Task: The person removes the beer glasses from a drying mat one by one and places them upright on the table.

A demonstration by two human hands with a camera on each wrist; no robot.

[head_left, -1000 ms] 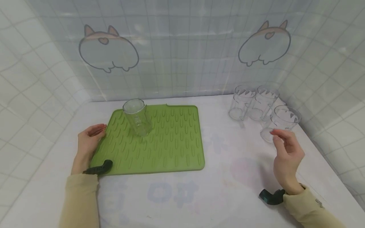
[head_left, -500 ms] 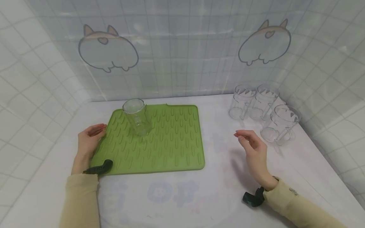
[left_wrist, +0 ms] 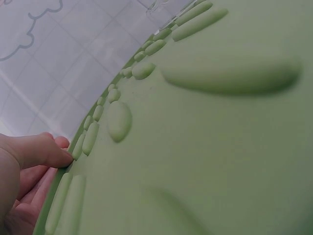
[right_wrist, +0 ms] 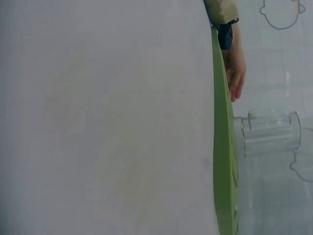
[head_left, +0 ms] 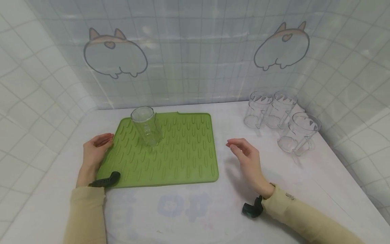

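Note:
My left hand (head_left: 95, 150) rests at the left edge of a green ridged silicone mat (head_left: 182, 159). In the left wrist view its thumb (left_wrist: 49, 152) touches the mat's rim, while the other fingers lie outside the edge, partly hidden. A clear glass mug (head_left: 147, 127) stands on the mat's left half; I cannot tell which end is up. To the right of the mat, my right hand (head_left: 248, 161) hovers over the white table with fingers loosely bent, holding nothing. Its own fingers are out of the right wrist view.
Three clear glass mugs, a left one (head_left: 257, 110), a middle one (head_left: 278, 110) and a nearer one (head_left: 300, 134), stand at the table's right rear. White tiled-pattern walls enclose the back and sides. Each wrist carries a small black camera.
My right hand has moved left, away from the nearest mug at the right and closer to the mat. The left hand, the mat and the mugs stay where they were.

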